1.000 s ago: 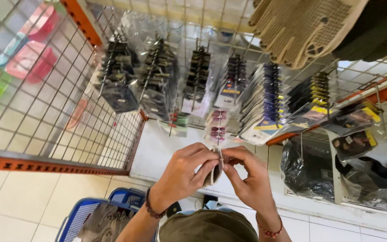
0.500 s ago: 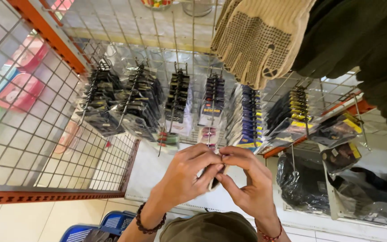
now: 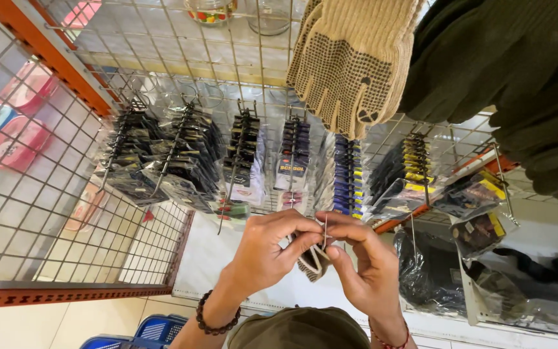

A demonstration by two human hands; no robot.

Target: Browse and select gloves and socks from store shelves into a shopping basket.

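Ideally both hands, left [image 3: 269,255] and right [image 3: 369,268], clenched on the small packet [image 3: 312,262], keep it level with the metal hook [image 3: 325,229]

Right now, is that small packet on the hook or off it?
Cannot tell: both hands' fingers pinch the small packet at a thin metal hook, hiding the hanging hole.

A shop: packaged goods [image 3: 192,155] hang on wire-grid hooks [image 3: 46,220], with gloves [image 3: 350,58] displayed above.
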